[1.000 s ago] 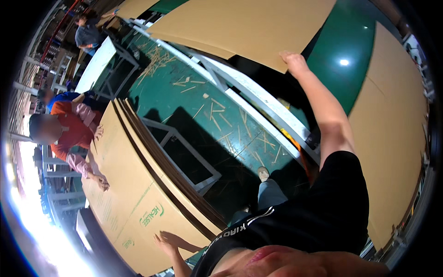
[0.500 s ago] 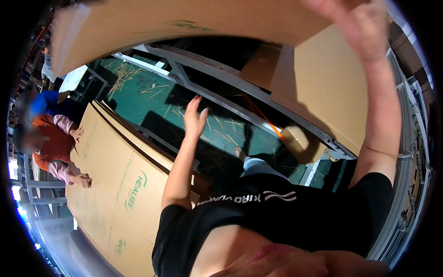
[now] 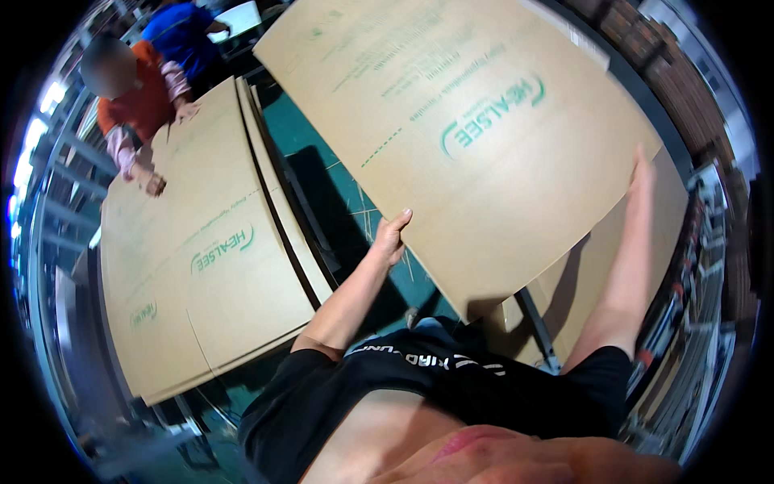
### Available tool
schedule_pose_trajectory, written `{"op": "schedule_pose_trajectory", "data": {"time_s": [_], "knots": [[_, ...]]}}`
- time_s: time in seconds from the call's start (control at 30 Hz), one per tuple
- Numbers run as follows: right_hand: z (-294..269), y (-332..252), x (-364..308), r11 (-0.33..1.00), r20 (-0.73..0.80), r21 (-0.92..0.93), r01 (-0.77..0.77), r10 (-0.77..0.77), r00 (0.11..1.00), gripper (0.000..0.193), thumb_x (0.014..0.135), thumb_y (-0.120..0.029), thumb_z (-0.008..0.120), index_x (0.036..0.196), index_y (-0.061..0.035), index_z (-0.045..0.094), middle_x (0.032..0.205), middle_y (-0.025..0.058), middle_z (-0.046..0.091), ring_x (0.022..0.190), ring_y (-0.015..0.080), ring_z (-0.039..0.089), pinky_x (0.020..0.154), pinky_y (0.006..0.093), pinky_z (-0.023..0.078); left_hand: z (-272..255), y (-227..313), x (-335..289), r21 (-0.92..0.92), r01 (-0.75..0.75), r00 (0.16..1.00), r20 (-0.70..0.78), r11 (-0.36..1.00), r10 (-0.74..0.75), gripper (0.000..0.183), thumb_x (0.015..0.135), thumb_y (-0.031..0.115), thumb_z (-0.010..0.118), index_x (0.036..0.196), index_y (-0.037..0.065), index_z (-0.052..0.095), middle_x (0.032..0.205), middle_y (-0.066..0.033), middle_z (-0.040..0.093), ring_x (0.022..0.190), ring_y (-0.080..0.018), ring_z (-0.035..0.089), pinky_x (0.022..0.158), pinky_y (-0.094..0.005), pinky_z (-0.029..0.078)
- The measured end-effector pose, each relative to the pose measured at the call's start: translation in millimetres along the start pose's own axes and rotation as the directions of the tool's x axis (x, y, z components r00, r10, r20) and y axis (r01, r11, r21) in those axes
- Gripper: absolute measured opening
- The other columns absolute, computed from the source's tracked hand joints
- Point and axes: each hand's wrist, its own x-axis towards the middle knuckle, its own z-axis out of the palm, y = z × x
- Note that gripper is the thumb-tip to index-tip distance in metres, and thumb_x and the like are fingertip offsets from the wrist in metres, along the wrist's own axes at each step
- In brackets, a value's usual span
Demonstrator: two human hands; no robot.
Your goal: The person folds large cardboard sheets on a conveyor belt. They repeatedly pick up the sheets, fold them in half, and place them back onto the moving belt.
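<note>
A large brown cardboard sheet (image 3: 516, 202) with green print slants across the upper middle. My left hand (image 3: 393, 234) is closed on its left edge, thumb on the printed face and the other fingers beneath. At the right edge my right hand (image 3: 639, 179), blurred, grips the sheet near its corner; most of its fingers are hidden. Below the sheet's near edge part of another plain cardboard piece (image 3: 556, 282) shows, with a dark metal bar (image 3: 534, 323) beside it.
To the left lies a stack of printed cardboard sheets (image 3: 193, 250). A co-worker in orange (image 3: 141, 97) rests both hands on it; another person in blue (image 3: 181, 40) stands behind. Thin scraps lie on the green floor (image 3: 302, 145). Rails and rollers (image 3: 685, 323) run along the right.
The raised cardboard has come down, its printed face now in view. My left hand, open and free before, has taken its left edge. My right hand has lowered to the right edge.
</note>
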Motion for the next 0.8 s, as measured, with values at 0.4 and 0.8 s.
{"op": "schedule_pose_trajectory", "data": {"time_s": [0.4, 0.8], "knots": [[137, 295, -188, 0.543, 0.329, 0.443, -0.714, 0.642, 0.693, 0.042, 0.099, -0.027, 0.037, 0.128, 0.0021, 0.047, 0.13, 0.0163, 0.053, 0.119, 0.032, 0.051, 0.099, 0.0445, 0.045, -56, 126, -85, 0.361, -0.042, 0.937, -0.309, 0.932, 0.162, 0.053, 0.075, 0.008, 0.069, 0.123, -0.003, 0.051, 0.109, -0.0166, 0.064, 0.094, -0.0269, 0.066, 0.082, -0.0422, 0.055], [103, 207, -393, 0.36, 0.813, 0.397, -0.844, 0.289, 0.505, 0.046, 0.083, -0.002, 0.061, 0.127, -0.0049, 0.05, 0.122, 0.0091, 0.058, 0.116, 0.025, 0.055, 0.102, 0.0398, 0.043, -128, 298, -359, 0.355, 0.015, 0.828, -0.529, 0.935, 0.187, 0.03, 0.072, 0.021, 0.072, 0.094, 0.001, 0.066, 0.088, -0.0118, 0.069, 0.077, -0.0221, 0.067, 0.071, -0.0362, 0.056]]}}
